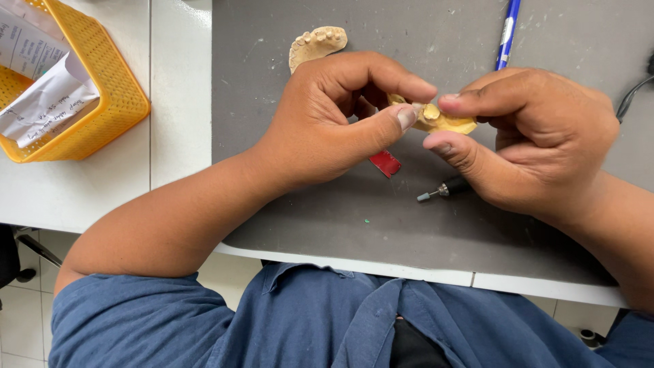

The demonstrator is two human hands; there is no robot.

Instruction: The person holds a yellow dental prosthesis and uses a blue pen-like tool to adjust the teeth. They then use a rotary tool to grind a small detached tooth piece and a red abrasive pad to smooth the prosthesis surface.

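Together, the left hand [327, 123] and the right hand [538, 136] pinch a yellow dental plaster cast [439, 119] between thumbs and forefingers, held just above the grey work mat [409, 225] — both hands closed on it. A second plaster cast [317, 44] lies on the mat beyond the left hand. Below the hands lie a red piece [385, 163] and a rotary tool tip [439, 191]; a blue pen [507, 31] lies further back. On the white table — well to the left — stands a yellow basket [112, 88] with papers [44, 102].
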